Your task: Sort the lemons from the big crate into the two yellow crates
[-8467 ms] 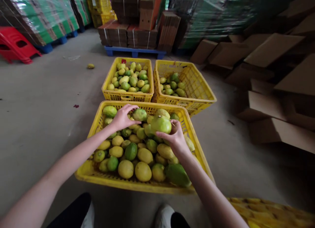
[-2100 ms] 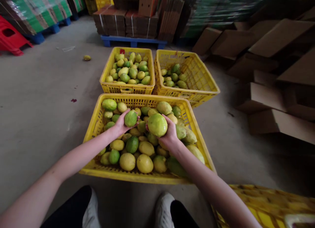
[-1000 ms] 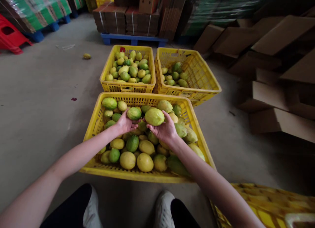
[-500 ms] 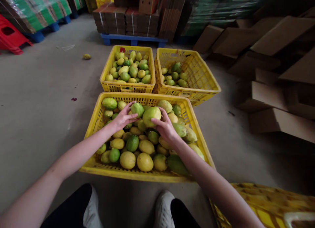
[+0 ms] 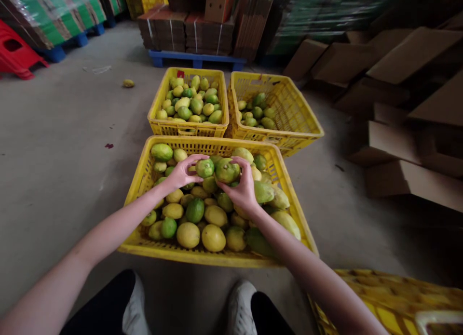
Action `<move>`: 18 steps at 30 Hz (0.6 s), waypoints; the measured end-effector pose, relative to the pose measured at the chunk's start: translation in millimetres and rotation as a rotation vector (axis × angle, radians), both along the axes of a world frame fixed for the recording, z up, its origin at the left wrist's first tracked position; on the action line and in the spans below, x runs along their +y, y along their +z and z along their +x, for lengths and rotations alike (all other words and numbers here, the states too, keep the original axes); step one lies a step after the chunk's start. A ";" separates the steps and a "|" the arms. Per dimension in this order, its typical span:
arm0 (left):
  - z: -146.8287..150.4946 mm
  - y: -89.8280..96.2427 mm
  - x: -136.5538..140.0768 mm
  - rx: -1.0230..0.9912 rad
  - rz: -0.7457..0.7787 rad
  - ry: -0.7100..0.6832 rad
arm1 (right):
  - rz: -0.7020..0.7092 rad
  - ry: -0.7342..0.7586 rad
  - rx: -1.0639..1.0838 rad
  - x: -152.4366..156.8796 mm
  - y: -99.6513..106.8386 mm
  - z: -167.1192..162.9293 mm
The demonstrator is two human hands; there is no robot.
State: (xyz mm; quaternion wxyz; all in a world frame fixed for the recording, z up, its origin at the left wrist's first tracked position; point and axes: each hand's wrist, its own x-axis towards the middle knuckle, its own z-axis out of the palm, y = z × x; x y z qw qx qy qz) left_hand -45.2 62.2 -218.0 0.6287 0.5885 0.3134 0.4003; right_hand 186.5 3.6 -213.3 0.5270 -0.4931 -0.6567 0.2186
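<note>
My left hand is closed around a small green lemon, thumb below and fingers on top. In my right hand is a larger green lemon, its tip end facing me. The two fruits are side by side, just above the pile in the near yellow crate. Yellow and green lemons fill that crate beneath my hands, among them a dark green lemon and a yellow lemon. Bigger pale green fruits lie along its right side, partly hidden by my right forearm.
Behind stand a yellow crate full of lemons and a partly filled yellow crate. One lemon lies on the floor. Cardboard boxes are piled at the right; another yellow crate is at lower right. A red stool stands at far left.
Both lemons have been turned in my hands, so that their ends now face me. My right hand has rolled its lemon and shifted slightly; the left hand has moved a little to the right.
</note>
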 end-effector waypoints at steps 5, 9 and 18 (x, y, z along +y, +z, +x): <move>-4.0 3.3 1.1 -0.031 -0.017 -0.012 | -0.106 0.071 0.153 -0.3 -5.5 1.8; -3.8 5.4 -0.5 -0.161 -0.185 0.001 | -0.288 0.189 0.392 -0.9 0.3 -0.6; 7.5 13.3 -10.0 -0.320 -0.606 0.205 | -0.655 0.255 0.785 -2.3 21.9 -4.9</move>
